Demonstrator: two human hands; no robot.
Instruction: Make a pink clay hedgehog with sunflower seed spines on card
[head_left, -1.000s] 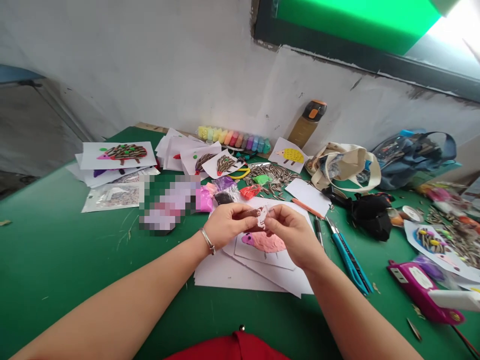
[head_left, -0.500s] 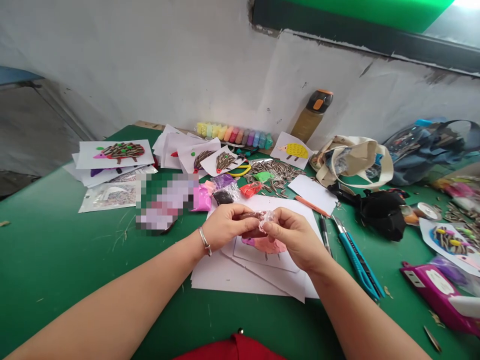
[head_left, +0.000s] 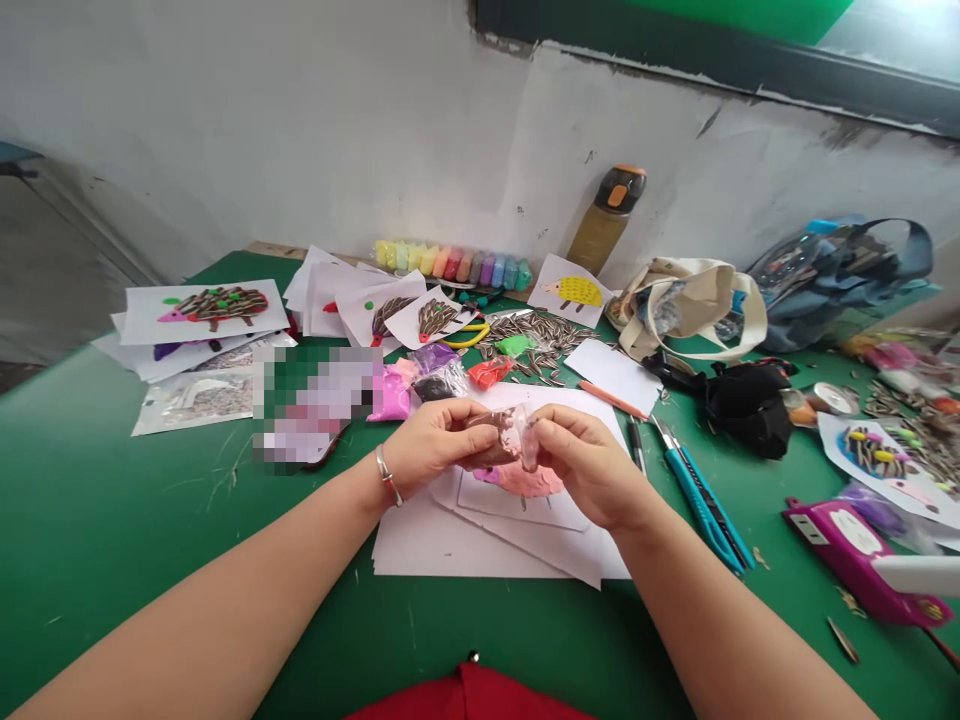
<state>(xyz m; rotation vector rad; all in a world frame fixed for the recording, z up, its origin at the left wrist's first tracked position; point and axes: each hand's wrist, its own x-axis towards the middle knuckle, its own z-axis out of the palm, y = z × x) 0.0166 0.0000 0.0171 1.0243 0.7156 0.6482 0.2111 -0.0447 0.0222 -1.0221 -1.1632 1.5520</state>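
Note:
Between my hands is a small clear packet of brown clay (head_left: pixel 491 447). My left hand (head_left: pixel 439 445), with a silver bracelet at the wrist, pinches the packet's brown body. The fingers of my right hand (head_left: pixel 581 455) are closed on its crumpled clear end. Below them, a card carries a pink clay animal shape (head_left: pixel 529 481) with a purple snout, partly covered by my hands. It rests on white paper sheets (head_left: pixel 450 548). Behind my left hand lie packets of red (head_left: pixel 490 372), black (head_left: pixel 441 383) and pink clay (head_left: pixel 391 397).
Right of the sheets are a blue cutter (head_left: pixel 701 500), a black pen (head_left: pixel 637 445) and an orange stick (head_left: pixel 613 399). Sunflower seeds (head_left: pixel 544 335), a bottle (head_left: pixel 606 220) and bags (head_left: pixel 694 300) stand or lie farther back. Finished hedgehog pictures (head_left: pixel 206 312) are at left.
My right fingers have shifted along the clear end of the packet, and more of the brown and pale clay shows between my hands. The whole view has shifted slightly to the right.

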